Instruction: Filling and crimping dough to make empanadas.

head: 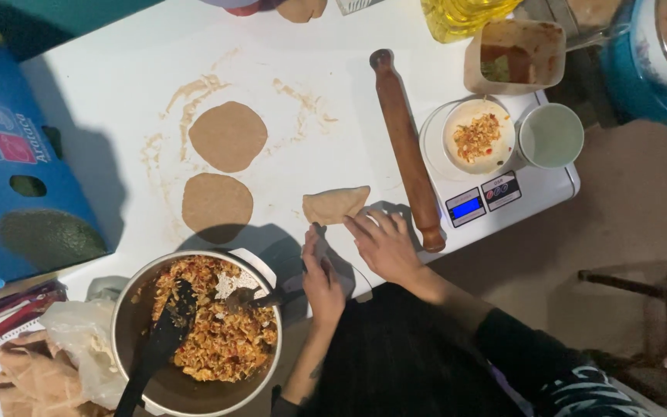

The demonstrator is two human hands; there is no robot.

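At lower left, a pot (194,332) of filling sat ready. Two flat dough rounds (228,136) waited unfilled, centre-left on the desk (117,85). At centre, one folded dough pocket (336,204) lay finished-looking; the left hand (322,278) gripped a utensil, the right hand (384,245) rested open beside it.

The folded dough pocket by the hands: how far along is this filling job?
Done-looking: one folded dough pocket lies on the white table, with folded pieces piled lower left. In hand: the right hand touches the pocket's edge, while the left hand holds a small utensil; what kind is unclear. Left: two flat dough rounds lie unfilled, and the pot holds plenty of filling.
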